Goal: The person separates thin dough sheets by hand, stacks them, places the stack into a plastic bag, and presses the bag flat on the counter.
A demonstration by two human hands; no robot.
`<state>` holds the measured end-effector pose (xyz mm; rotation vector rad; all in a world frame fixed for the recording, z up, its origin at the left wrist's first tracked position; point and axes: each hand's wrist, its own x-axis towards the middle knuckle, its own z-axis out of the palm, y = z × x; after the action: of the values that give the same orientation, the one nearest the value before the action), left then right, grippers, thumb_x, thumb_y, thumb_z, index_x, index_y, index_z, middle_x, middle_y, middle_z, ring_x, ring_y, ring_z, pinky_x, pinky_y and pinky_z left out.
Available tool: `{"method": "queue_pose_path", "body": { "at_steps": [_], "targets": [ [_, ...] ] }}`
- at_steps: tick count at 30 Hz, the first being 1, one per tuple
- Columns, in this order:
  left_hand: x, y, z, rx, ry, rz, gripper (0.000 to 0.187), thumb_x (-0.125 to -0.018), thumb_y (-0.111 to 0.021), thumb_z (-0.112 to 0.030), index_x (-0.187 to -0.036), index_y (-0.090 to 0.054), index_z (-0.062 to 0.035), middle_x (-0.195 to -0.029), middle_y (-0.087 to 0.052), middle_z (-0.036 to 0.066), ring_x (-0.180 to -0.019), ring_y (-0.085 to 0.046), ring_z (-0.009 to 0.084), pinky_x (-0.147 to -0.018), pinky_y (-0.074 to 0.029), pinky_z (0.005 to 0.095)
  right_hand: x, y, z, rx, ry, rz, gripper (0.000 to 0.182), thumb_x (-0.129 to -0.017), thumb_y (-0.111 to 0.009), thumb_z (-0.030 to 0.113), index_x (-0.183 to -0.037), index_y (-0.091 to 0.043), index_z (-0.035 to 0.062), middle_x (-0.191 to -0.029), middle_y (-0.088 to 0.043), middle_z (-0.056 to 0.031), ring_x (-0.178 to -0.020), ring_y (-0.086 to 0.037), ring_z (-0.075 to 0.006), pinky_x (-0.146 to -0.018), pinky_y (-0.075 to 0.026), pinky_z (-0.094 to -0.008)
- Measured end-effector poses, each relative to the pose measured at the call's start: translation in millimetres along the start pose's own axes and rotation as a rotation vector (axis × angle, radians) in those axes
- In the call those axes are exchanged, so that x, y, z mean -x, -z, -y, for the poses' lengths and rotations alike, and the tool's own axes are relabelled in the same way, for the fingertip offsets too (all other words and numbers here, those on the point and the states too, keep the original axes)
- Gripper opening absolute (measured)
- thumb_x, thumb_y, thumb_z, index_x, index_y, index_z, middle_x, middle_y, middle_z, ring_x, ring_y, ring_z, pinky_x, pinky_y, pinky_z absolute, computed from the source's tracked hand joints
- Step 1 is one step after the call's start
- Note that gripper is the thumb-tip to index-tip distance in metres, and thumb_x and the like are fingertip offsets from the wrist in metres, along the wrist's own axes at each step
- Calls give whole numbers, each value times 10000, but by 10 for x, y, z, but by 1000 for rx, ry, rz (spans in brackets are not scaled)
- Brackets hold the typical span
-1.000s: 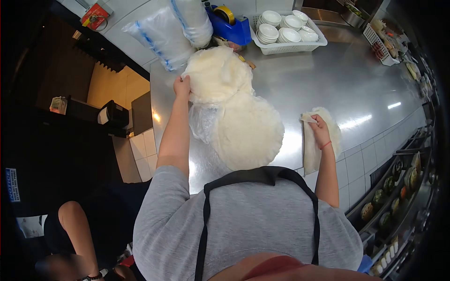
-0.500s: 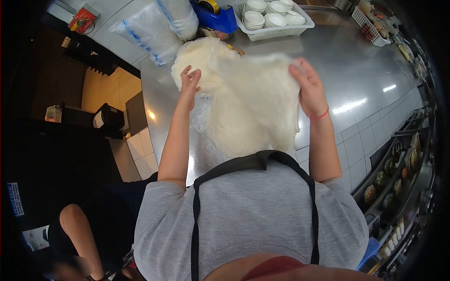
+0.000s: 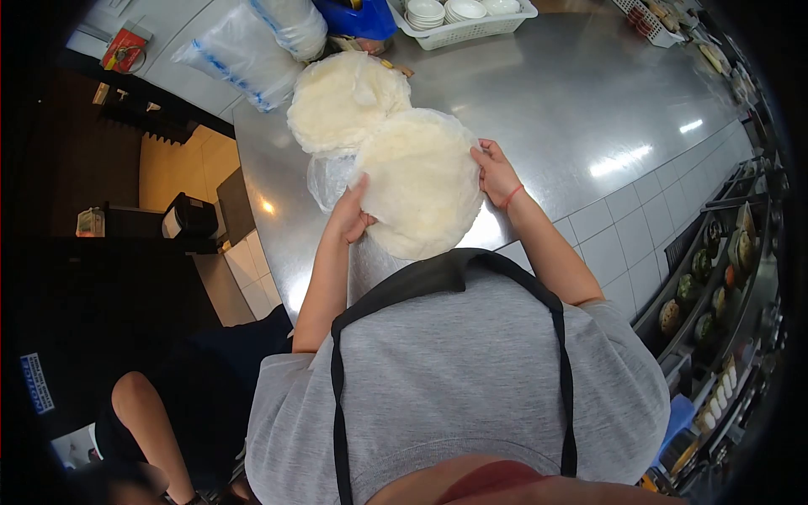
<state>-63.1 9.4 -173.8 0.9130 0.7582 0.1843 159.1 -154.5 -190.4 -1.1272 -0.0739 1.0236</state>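
A round stack of thin, off-white dough sheets (image 3: 421, 181) is between my hands, close to the table's near edge. My left hand (image 3: 352, 212) grips its left side, thumb on top and fingers underneath. On the right side, my right hand (image 3: 497, 172), with a red cord at the wrist, pinches the rim. Farther back and to the left lies a second round pile of the same pale sheets (image 3: 345, 105), partly overlapped by the held stack. Clear crumpled plastic wrap (image 3: 328, 178) pokes out beside my left hand.
The steel table (image 3: 572, 101) carries packed plastic bags (image 3: 244, 59), a blue tape dispenser (image 3: 362, 21) and a white basket (image 3: 471, 32) of small dishes at the back. Ingredient trays (image 3: 699, 295) stand at right. Another person's arm (image 3: 151, 429) is at lower left.
My right hand has come down and left with the sheet it was lifting, which now lies flat on the stack. My left hand has moved from the far pile to the near stack.
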Motion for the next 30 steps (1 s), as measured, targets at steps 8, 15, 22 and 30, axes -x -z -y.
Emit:
{"method": "queue_pose_path", "body": {
  "at_steps": [8, 15, 22, 30],
  "targets": [
    [-43, -254, 0, -1109, -924, -558, 624, -764, -693, -269, -1255, -388, -35, -1045, -511, 85, -836, -539, 196, -672, -439, 290, 184, 97, -66, 355, 102, 95, 214, -858, -584, 170, -1022, -560, 35, -890, -582, -47, -794, -574, -117, -678, -495, -268],
    [-114, -930, 14, -269, -11, -11, 381, -820, -633, -351, -1032, -492, -68, -909, -545, 51, -763, -553, 132, -618, -458, 256, 493, -233, -19, 362, 133, 266, 231, -896, -537, 194, -1066, -608, 56, -924, -614, -19, -843, -566, -91, -728, -477, -234],
    [-279, -760, 120, -463, -230, 25, 202, -865, -588, -262, -833, -521, -75, -745, -565, 7, -661, -552, 79, -577, -453, 216, 375, -105, -93, 356, 180, 110, 150, -856, -597, 175, -891, -601, 30, -800, -591, 12, -692, -532, -48, -591, -436, -208],
    [-313, -712, 159, -607, -400, 179, 216, -870, -571, -288, -873, -528, -76, -794, -571, 19, -738, -562, 90, -547, -457, 216, 103, -207, -183, 623, 376, 82, 162, -855, -581, 204, -856, -552, 44, -705, -574, -12, -631, -510, -77, -566, -420, -242]
  ]
}}
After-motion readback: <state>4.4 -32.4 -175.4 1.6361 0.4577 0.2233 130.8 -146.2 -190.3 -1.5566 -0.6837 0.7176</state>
